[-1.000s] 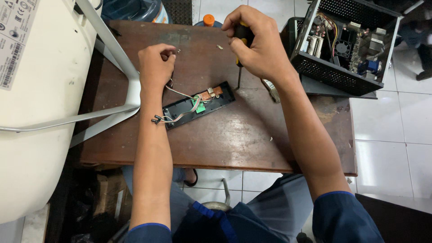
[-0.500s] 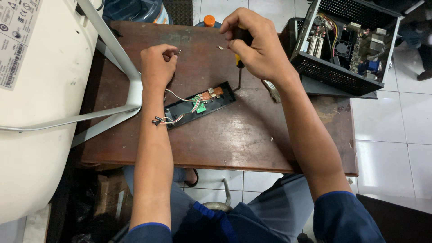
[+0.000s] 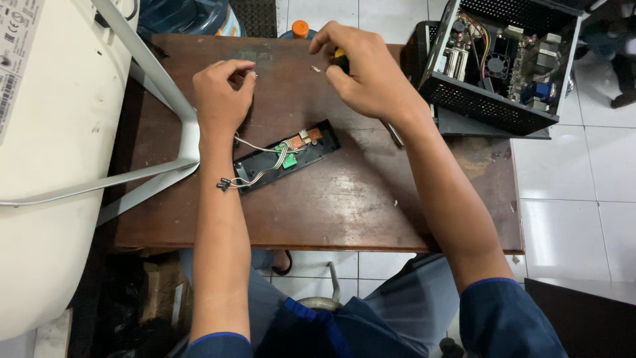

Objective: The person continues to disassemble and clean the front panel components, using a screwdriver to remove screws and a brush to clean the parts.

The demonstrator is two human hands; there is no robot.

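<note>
Screwdriver (image 3: 340,59) sits gripped in the right hand (image 3: 368,73); left hand (image 3: 222,93) fingers pinch a tiny screw (image 3: 254,74) above the black strip (image 3: 288,156) on the surface (image 3: 371,205).

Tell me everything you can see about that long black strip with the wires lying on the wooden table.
The long black strip is a narrow, open plastic-looking housing lying flat and slanted on the wooden table. Inside sit a small green board and a copper-coloured part near its upper right end. Thin coloured wires run along it and end in small dark connectors past its lower left end, beside the left forearm. A pale wire loops up toward the left hand.
</note>
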